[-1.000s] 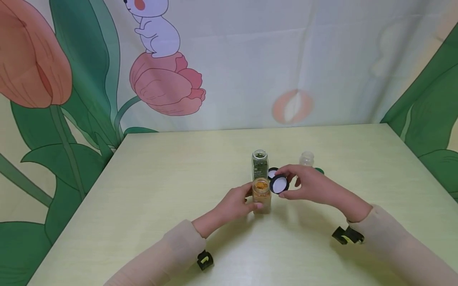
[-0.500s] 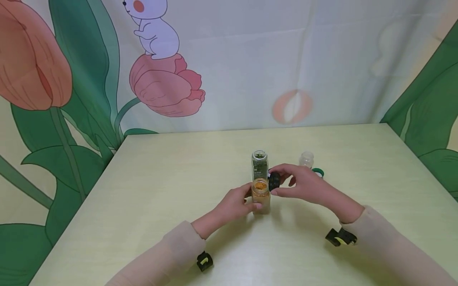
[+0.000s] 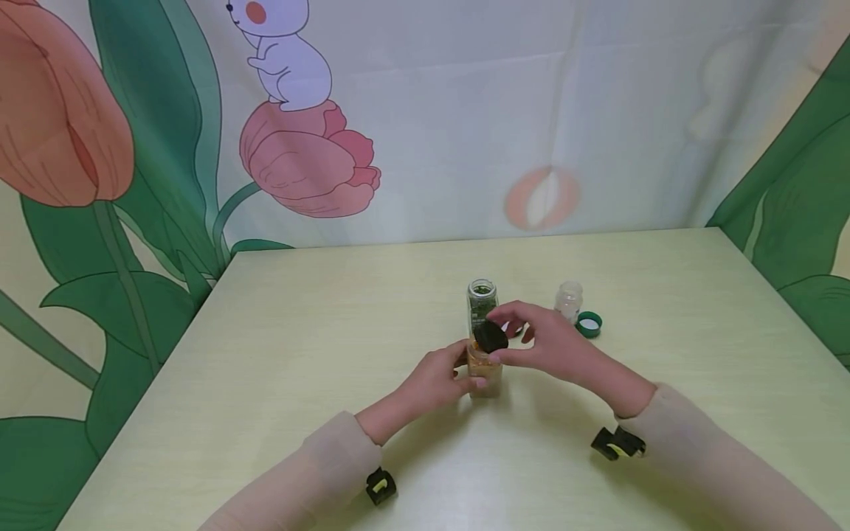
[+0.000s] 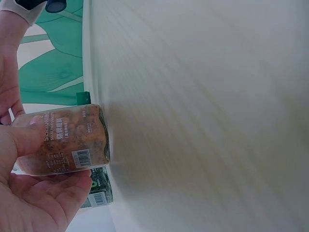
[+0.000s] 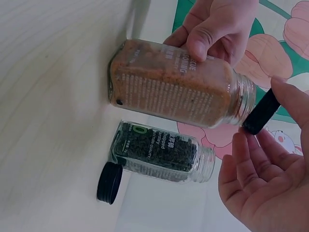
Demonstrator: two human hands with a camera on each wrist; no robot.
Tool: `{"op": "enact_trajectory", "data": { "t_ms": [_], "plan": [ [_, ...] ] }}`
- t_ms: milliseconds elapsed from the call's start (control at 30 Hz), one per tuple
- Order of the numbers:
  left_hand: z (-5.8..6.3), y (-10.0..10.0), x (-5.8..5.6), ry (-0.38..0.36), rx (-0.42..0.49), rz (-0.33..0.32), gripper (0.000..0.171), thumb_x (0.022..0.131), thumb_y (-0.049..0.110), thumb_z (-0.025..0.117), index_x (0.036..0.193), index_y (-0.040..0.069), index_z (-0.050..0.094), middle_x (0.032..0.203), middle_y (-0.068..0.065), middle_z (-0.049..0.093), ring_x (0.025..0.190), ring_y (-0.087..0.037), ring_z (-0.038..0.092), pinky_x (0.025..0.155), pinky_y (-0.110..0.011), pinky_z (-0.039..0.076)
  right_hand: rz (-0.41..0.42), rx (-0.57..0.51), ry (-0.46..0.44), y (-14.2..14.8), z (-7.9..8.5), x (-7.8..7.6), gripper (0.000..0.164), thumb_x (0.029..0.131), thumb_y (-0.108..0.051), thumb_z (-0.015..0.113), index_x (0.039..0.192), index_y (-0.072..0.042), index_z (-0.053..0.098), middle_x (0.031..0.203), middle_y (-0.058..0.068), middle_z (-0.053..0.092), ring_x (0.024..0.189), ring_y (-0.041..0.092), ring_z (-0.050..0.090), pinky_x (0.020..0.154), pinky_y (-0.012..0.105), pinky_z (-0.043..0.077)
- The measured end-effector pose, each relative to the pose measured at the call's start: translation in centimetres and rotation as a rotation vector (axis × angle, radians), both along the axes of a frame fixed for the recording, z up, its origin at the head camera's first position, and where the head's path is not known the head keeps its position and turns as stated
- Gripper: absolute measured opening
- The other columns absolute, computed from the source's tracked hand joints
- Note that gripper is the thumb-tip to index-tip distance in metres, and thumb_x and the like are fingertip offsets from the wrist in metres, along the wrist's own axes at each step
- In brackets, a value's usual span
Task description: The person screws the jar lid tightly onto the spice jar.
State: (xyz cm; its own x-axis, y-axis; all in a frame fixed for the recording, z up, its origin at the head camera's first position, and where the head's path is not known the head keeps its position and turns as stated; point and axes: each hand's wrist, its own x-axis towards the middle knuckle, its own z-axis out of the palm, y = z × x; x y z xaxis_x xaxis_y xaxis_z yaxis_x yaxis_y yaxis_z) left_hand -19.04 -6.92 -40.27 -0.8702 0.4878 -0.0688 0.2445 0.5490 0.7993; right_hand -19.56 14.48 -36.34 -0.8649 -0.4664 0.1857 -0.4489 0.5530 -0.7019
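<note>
My left hand grips a glass jar of orange-brown barbecue seasoning upright on the table, thumb on one side and fingers on the other. Between thumb and fingertips, my right hand pinches a black lid. The lid is tilted at the jar's threaded mouth; whether it sits on the thread I cannot tell. Just behind stands an uncapped glass jar of chopped parsley, dark green inside. Another black lid lies beside the parsley jar, mostly hidden by my right hand in the head view.
Beyond my right hand stands a small clear open jar. A green lid with a white inside lies next to it. The pale table ends at a printed cloth backdrop.
My right hand has moved left, turning the black lid from showing its white inside to facing down over the seasoning jar's mouth. The left hand and its jar stay in place.
</note>
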Motion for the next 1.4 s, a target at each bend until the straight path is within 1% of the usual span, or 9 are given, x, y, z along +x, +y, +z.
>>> {"op": "enact_trajectory", "data": {
  "t_ms": [167,467,633,800,967,1067,1167,1267,1400],
  "plan": [
    [0.0,0.1,0.1,0.011,-0.004,-0.002,0.045,0.096,0.012,0.072,0.136,-0.001,0.057,0.139,-0.02,0.065,0.135,-0.038,0.059,0.113,-0.052,0.049,0.004,0.014,0.001,-0.3,-0.2,-0.1,0.051,0.086,-0.02,0.084,0.129,-0.002,0.063,0.113,0.012,0.071,0.099,0.027,0.062,0.084,0.041,0.057],
    [0.1,0.1,0.0,0.005,0.004,0.002,0.047,0.096,0.013,0.072,0.138,-0.001,0.056,0.137,-0.021,0.066,0.134,-0.038,0.06,0.113,-0.052,0.049,0.032,0.019,-0.004,-0.6,-0.8,-0.4,0.052,0.087,-0.013,0.081,0.133,0.0,0.061,0.122,0.015,0.069,0.104,0.032,0.062,0.084,0.034,0.055],
    [0.1,0.0,0.0,0.001,0.003,0.001,0.05,0.096,0.013,0.072,0.14,-0.002,0.054,0.137,-0.021,0.066,0.134,-0.038,0.06,0.113,-0.052,0.049,0.047,0.023,0.005,-0.7,-1.0,-0.4,0.051,0.087,-0.01,0.08,0.133,0.0,0.061,0.124,0.017,0.068,0.104,0.031,0.062,0.084,0.032,0.054],
    [0.1,0.0,0.0,0.006,-0.001,-0.001,0.05,0.096,0.013,0.071,0.141,-0.002,0.053,0.137,-0.021,0.066,0.133,-0.038,0.061,0.113,-0.052,0.049,0.044,0.023,0.006,-0.8,-1.0,-0.3,0.051,0.087,-0.008,0.079,0.134,0.001,0.06,0.124,0.017,0.068,0.104,0.032,0.061,0.085,0.037,0.056],
    [0.1,0.0,0.0,0.02,-0.006,0.002,0.049,0.096,0.013,0.071,0.14,-0.002,0.054,0.135,-0.022,0.067,0.132,-0.038,0.061,0.112,-0.051,0.05,0.044,0.012,0.012,-0.7,-1.1,-0.4,0.051,0.086,-0.009,0.08,0.133,0.0,0.061,0.125,0.017,0.068,0.104,0.033,0.061,0.085,0.038,0.057],
    [0.1,0.0,0.0,0.032,-0.009,-0.001,0.048,0.096,0.013,0.072,0.139,-0.002,0.055,0.134,-0.022,0.068,0.132,-0.039,0.062,0.111,-0.051,0.051,0.055,-0.006,-0.026,-0.5,-1.4,-0.5,0.054,0.087,-0.01,0.079,0.136,0.0,0.059,0.128,0.018,0.067,0.11,0.033,0.062,0.09,0.041,0.059],
    [0.1,0.0,0.0,0.034,-0.01,-0.002,0.048,0.096,0.013,0.072,0.138,-0.002,0.056,0.134,-0.022,0.068,0.132,-0.039,0.061,0.111,-0.051,0.051,0.089,-0.043,-0.094,-0.2,-1.8,-0.8,0.058,0.091,-0.012,0.077,0.142,0.002,0.053,0.137,0.021,0.063,0.122,0.038,0.062,0.1,0.047,0.058],
    [0.1,0.0,0.1,0.027,-0.006,0.003,0.047,0.096,0.012,0.072,0.138,-0.002,0.056,0.135,-0.022,0.067,0.132,-0.039,0.061,0.112,-0.05,0.051,0.14,-0.106,-0.176,0.2,-2.3,-1.2,0.06,0.094,-0.012,0.073,0.146,0.004,0.048,0.145,0.025,0.057,0.136,0.044,0.055,0.108,0.053,0.053],
    [0.1,0.0,0.1,0.017,-0.007,0.007,0.048,0.096,0.012,0.072,0.138,-0.003,0.055,0.137,-0.022,0.066,0.134,-0.039,0.06,0.113,-0.05,0.05,0.191,-0.18,-0.272,0.5,-2.8,-1.5,0.058,0.097,-0.011,0.068,0.148,0.003,0.046,0.148,0.027,0.055,0.141,0.047,0.05,0.111,0.053,0.05]
  ]
}}
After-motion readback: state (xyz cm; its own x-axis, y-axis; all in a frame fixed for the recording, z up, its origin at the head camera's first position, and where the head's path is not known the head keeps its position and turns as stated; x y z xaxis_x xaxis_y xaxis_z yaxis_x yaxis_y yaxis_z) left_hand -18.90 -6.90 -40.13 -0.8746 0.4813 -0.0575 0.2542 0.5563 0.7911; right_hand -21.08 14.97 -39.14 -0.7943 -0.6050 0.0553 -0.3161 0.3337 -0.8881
